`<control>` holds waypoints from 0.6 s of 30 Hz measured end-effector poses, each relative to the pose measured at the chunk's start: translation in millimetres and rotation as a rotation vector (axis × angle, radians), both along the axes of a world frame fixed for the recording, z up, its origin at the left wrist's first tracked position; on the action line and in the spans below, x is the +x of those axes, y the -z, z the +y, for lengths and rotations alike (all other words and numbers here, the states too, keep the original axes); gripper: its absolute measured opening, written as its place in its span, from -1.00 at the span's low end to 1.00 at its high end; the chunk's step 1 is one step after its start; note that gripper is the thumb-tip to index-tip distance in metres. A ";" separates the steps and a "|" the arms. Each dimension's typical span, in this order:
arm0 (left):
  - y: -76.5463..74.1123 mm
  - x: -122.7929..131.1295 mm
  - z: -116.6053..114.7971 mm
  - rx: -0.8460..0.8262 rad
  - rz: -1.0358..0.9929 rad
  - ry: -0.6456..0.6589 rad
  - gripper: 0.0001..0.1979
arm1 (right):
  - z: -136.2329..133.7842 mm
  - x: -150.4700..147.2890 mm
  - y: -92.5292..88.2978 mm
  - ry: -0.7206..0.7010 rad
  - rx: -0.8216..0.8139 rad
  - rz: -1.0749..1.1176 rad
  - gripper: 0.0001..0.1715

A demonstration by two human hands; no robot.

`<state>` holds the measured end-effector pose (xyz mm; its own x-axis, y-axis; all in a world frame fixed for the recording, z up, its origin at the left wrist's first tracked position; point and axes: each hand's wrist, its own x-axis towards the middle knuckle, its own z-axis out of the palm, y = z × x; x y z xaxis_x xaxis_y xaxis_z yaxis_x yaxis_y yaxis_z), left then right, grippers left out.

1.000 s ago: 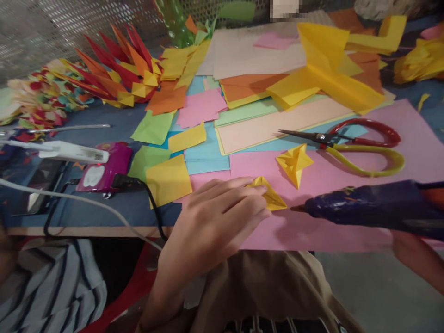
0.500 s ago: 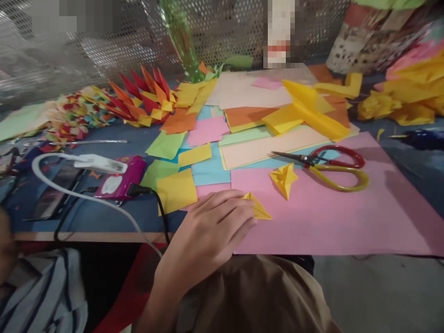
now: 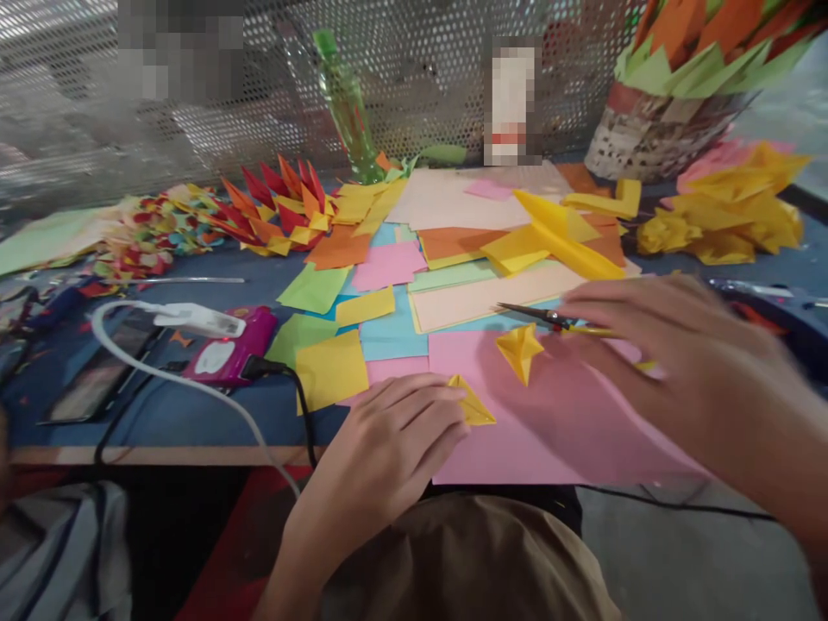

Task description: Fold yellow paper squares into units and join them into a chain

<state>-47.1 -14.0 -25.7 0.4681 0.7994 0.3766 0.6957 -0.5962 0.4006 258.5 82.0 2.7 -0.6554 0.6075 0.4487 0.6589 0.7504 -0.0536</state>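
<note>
Left hand [image 3: 394, 444] on a folded yellow piece [image 3: 476, 409], right hand [image 3: 686, 366] over the scissors [image 3: 554, 318].
At lower centre, the left hand's close-set fingers hold the folded yellow piece against a pink sheet [image 3: 492, 461] — its right end shows. Right of centre, the blurred right hand hides most of the scissors' handles — I cannot tell whether it grips them. A pointed yellow piece [image 3: 519, 349] sits just below the blades.

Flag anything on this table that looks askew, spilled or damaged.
The white cord loops across the table and droops over its front edge, left of the left hand; it might snag there. The papers lie askew, overlapping at mixed angles. I see no spill or clear damage.
</note>
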 end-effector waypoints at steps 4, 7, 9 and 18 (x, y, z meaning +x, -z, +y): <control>1.7 2.5 -2.1 0.041 -0.005 -0.017 -0.88 | 22.5 -23.1 7.8 -0.177 -0.106 -0.129 -0.58; 3.1 3.8 -2.7 0.067 -0.021 -0.012 -0.87 | 34.3 -23.6 16.0 -0.211 -0.138 -0.137 -0.60; 4.1 3.6 -2.6 0.079 -0.022 -0.010 -0.86 | 35.9 -17.7 19.0 -0.223 -0.158 -0.128 -0.63; 7.6 2.4 -0.3 0.081 -0.041 -0.016 -0.87 | 39.7 4.0 11.5 -0.277 -0.252 -0.108 -0.56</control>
<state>-44.7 -14.3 -33.3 0.4380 0.7728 0.4593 0.6897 -0.6166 0.3797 262.5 121.7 -8.8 -0.8454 0.4834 0.2273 0.4453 0.8727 -0.2001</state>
